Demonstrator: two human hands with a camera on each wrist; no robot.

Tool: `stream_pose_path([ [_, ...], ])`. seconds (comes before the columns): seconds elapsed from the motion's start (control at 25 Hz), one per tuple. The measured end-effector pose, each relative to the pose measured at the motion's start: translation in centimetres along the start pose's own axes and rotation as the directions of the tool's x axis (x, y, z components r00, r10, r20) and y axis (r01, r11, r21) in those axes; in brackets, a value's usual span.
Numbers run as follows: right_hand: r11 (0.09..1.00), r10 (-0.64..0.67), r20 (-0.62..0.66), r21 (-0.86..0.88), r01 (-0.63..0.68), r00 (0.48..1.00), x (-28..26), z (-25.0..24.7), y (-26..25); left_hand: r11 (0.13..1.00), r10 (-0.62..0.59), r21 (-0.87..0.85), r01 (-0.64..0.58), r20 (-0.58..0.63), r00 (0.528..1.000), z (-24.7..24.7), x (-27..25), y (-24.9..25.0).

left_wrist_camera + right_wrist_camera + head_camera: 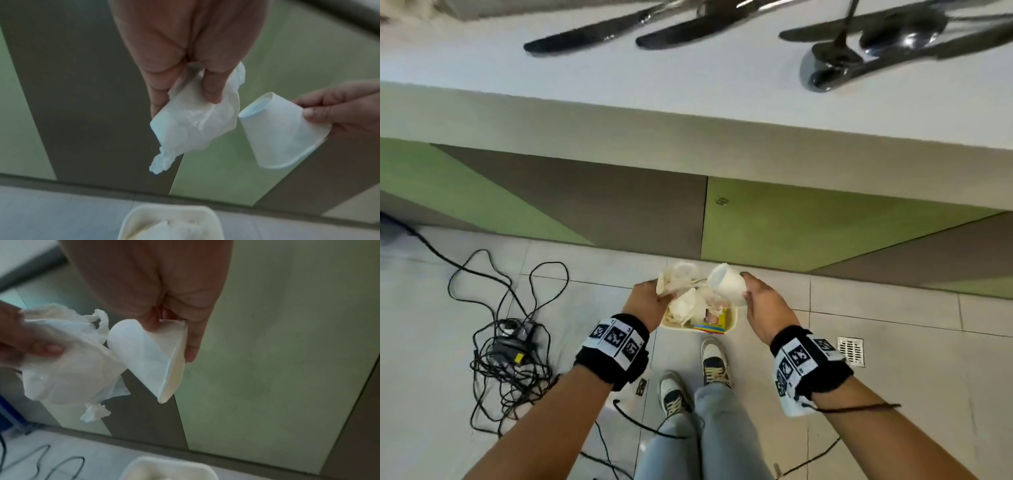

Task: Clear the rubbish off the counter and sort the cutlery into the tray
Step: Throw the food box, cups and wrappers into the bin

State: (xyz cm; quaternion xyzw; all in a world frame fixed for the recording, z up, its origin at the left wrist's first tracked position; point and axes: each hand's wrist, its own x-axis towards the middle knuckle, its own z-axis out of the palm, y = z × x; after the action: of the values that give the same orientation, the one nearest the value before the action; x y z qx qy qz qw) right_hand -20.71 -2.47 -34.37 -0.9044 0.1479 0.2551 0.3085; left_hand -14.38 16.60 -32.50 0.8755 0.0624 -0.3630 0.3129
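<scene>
While my left hand pinches a crumpled tissue and my right hand grips an upturned paper cup, both hang over the floor bin's rim. I judge the rubbish step is underway; next, release both. Knives and spoons wait near the counter's front edge.

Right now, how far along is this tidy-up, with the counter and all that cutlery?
Partly done: the bin on the floor already holds tissues and a wrapper. In hand: the left hand grips a tissue and the right hand grips a paper cup, both over the bin. Left: knives and spoons lie unsorted on the counter; no tray is in view.
</scene>
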Motion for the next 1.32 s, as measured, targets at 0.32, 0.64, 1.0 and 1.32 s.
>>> stream_pose_path([
  [0.32, 0.979, 0.137, 0.163, -0.174, -0.109, 0.977, 12.6, 15.9, 9.9, 0.909, -0.042, 0.411, -0.072, 0.263, 0.964, 14.0, 17.0, -10.9],
  [0.64, 0.953, 0.188, 0.307, -0.289, -0.097, 0.933, 19.0, 27.3, 16.3, 0.75, -0.066, 0.636, -0.181, 0.344, 0.937, 23.3, 27.0, -17.8],
  [1.0, 0.967, 0.226, 0.158, -0.158, -0.201, 0.961, 14.9, 19.9, 10.7, 0.805, -0.049, 0.576, -0.142, 0.303, 0.952, 17.9, 22.1, -14.7],
  [1.32, 0.982, -0.01, 0.188, -0.183, 0.045, 0.982, 4.7, 0.8, -2.1, 0.956, 0.252, 0.11, -0.272, 0.168, 0.953, 0.5, 3.6, 1.9],
])
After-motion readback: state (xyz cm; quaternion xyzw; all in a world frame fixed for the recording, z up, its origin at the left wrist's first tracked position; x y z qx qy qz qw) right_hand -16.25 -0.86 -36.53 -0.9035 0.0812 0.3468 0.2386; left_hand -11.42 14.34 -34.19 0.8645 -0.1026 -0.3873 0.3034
